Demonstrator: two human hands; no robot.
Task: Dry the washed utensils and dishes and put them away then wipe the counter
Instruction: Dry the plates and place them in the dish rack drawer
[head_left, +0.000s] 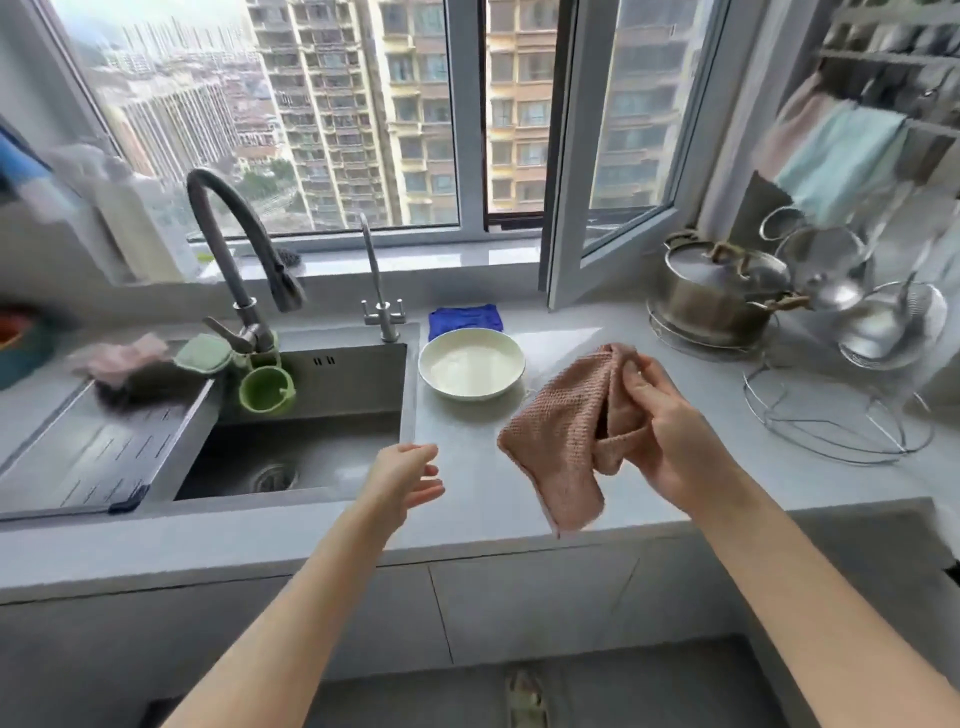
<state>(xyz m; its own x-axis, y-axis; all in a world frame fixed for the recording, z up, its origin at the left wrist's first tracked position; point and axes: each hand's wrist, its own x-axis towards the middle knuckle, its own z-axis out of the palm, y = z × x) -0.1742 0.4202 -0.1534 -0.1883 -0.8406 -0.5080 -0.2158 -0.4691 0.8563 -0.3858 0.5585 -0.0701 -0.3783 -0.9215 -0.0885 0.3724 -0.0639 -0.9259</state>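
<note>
A white shallow dish (471, 370) sits on the grey counter (519, 499) just right of the sink, with a blue cloth (465, 317) lying behind it. My right hand (670, 441) grips a pink waffle-weave cloth (558, 441) above the counter, to the right of the dish; the cloth hangs down from my fingers. My left hand (410, 475) hovers over the counter's left part near the sink edge, fingers relaxed and holding nothing.
The steel sink (291, 447) with a tall faucet (234, 249) lies to the left, a green cup (266, 391) hanging inside. A drain tray (93, 447) covers its left side. A lidded steel pot (722, 291), hanging ladles and a wire stand (831, 415) crowd the right.
</note>
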